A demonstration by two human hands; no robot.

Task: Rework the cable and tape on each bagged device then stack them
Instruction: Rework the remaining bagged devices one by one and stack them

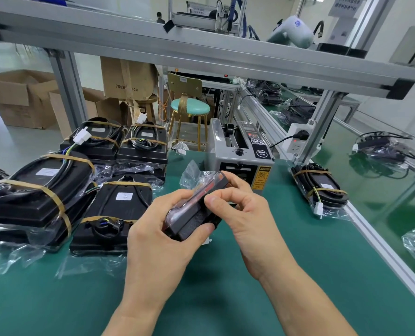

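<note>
— Which step is in hand?

— A bagged device point(196, 209) is held up over the green mat point(262, 275), in front of the tape dispenser point(240, 151). It is gripped from below by the left hand point(162, 229), fingers curled round its lower end; its upper edge is pinched by the right hand point(240, 209), thumb and fingers closed on the bag. The rework seems to be under way, not the stacking.

— Is its cable or tape seen?

— Neither can be made out (the bag is glossy and partly hidden).

— What is called for next?

— Probably a strip from the dispenser, so one hand would have to be freed. Then the device would be set on the taped stack point(63, 185) at the left.
</note>
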